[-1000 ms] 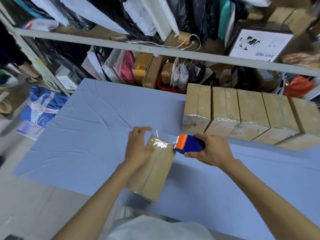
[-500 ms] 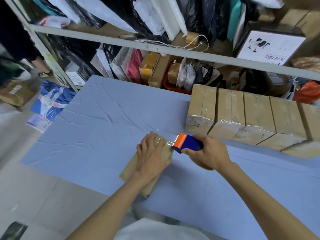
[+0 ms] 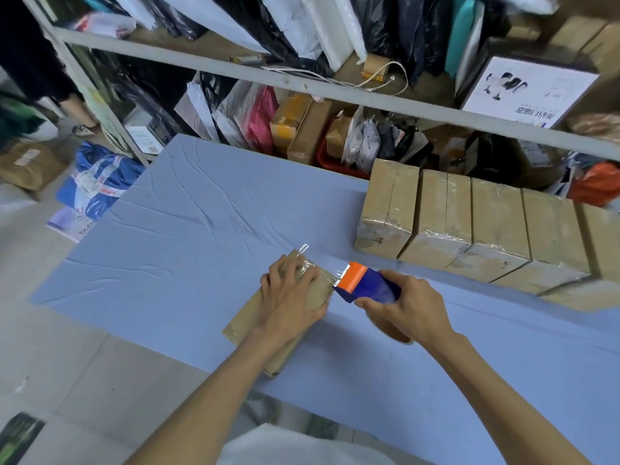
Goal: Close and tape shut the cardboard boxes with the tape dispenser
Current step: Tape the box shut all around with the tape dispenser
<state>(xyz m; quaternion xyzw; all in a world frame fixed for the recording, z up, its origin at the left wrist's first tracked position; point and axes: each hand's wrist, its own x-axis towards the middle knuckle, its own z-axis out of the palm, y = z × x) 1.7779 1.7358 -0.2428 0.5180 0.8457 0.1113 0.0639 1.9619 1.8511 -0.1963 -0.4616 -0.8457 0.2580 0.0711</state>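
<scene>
Left hand [image 3: 292,297] flat, fingers straight, pressing the cardboard box [image 3: 243,322] mid-table; right hand [image 3: 411,307] grips the tape dispenser [image 3: 365,283] at the box's three o'clock, tape seemingly stretched between.

Soft, even light all over, bright enough, coming from overhead as far as I can tell. The blue cloth [image 3: 201,246] reads flat, with only its creases shaded. Shadows under my forearms are faint and soft-edged. There's glare where the tape [image 3: 338,273] flashes white, and the wrapped boxes [image 3: 436,236] right of centre gleam along their film. The tape dispenser [image 3: 369,283] in my right hand [image 3: 412,307] looks slightly smeared. The shelf rail [image 3: 302,84] bows across the top of the frame, bent by the wide lens. The upper right corner and lower left go soft and murky.
</scene>
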